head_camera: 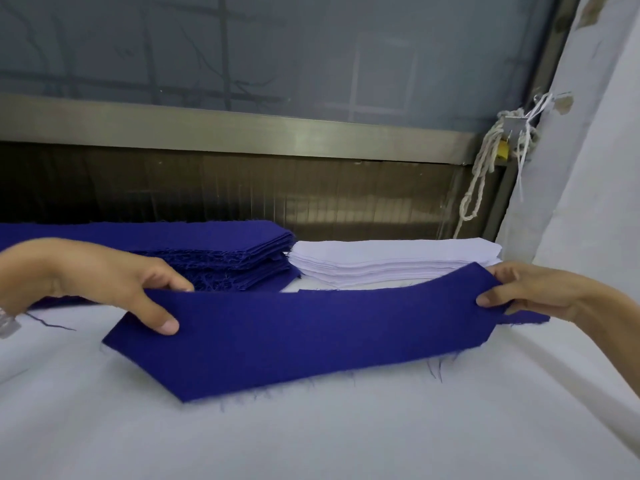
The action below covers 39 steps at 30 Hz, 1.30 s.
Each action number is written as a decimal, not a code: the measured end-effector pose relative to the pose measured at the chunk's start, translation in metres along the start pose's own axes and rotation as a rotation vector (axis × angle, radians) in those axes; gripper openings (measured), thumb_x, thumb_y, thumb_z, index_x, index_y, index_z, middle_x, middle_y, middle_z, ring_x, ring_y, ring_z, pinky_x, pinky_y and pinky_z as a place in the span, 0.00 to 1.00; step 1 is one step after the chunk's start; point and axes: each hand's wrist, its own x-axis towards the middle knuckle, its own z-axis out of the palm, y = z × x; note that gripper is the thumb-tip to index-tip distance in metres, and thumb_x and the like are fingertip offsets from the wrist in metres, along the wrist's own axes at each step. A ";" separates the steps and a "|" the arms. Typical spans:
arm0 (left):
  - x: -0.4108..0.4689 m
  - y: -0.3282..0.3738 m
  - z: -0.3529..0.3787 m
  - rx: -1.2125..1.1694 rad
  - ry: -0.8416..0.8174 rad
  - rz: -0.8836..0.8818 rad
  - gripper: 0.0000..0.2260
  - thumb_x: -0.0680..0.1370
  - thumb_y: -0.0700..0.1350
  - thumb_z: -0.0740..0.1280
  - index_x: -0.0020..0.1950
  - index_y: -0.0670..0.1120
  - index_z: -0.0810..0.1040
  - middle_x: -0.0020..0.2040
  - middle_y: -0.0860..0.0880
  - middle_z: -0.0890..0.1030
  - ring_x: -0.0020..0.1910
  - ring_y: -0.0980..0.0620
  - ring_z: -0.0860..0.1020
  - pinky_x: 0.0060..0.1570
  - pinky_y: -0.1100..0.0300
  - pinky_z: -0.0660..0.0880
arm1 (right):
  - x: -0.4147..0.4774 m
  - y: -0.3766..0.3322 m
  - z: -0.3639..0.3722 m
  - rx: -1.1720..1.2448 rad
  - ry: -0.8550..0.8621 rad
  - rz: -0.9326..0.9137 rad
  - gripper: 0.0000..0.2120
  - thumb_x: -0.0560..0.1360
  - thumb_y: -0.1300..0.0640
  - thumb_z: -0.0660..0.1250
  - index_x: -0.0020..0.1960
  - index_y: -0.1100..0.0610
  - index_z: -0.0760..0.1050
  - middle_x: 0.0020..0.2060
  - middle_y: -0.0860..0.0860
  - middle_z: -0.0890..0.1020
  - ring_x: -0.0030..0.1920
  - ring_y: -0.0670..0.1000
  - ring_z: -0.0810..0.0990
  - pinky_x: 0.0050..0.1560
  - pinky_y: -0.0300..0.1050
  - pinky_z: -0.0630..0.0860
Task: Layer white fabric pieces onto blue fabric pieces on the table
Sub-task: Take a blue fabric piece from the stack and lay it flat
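Observation:
A long blue fabric piece (pixel 294 337) with pointed ends is stretched between both hands just above the white table cover (pixel 311 438). My left hand (pixel 104 278) pinches its left end, thumb on top. My right hand (pixel 540 292) pinches its right end. The piece's far edge is lifted and its near edge touches the table. Behind it at the left lies a stack of blue fabric pieces (pixel 214 247). To the right of that stack sits a stack of white fabric pieces (pixel 391 261). Another blue piece (pixel 526 318) peeks out under my right hand.
A metal window frame (pixel 242 129) and a dark panel run along the table's far side. A knotted white rope (pixel 485 168) hangs at the right by a white curtain (pixel 595 168). A loose blue thread (pixel 48 323) lies at the left.

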 end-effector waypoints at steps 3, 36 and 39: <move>0.012 -0.002 -0.005 -0.163 0.224 0.020 0.23 0.68 0.59 0.80 0.61 0.61 0.80 0.62 0.54 0.82 0.60 0.52 0.81 0.59 0.56 0.78 | 0.005 0.006 -0.012 0.145 0.150 0.025 0.13 0.67 0.61 0.73 0.50 0.64 0.81 0.47 0.56 0.87 0.44 0.54 0.83 0.37 0.38 0.81; 0.147 0.094 0.070 -0.617 0.650 0.091 0.10 0.75 0.46 0.74 0.51 0.42 0.84 0.31 0.47 0.83 0.21 0.59 0.75 0.22 0.68 0.71 | 0.030 0.080 -0.063 0.223 0.820 0.281 0.19 0.73 0.63 0.73 0.32 0.57 0.65 0.21 0.50 0.64 0.25 0.51 0.58 0.22 0.38 0.56; 0.146 0.094 0.070 -0.649 0.640 0.098 0.10 0.76 0.46 0.73 0.52 0.40 0.83 0.30 0.47 0.83 0.22 0.58 0.76 0.23 0.68 0.72 | 0.029 0.077 -0.060 0.170 0.815 0.265 0.20 0.74 0.64 0.72 0.32 0.56 0.63 0.25 0.51 0.63 0.26 0.51 0.57 0.25 0.40 0.56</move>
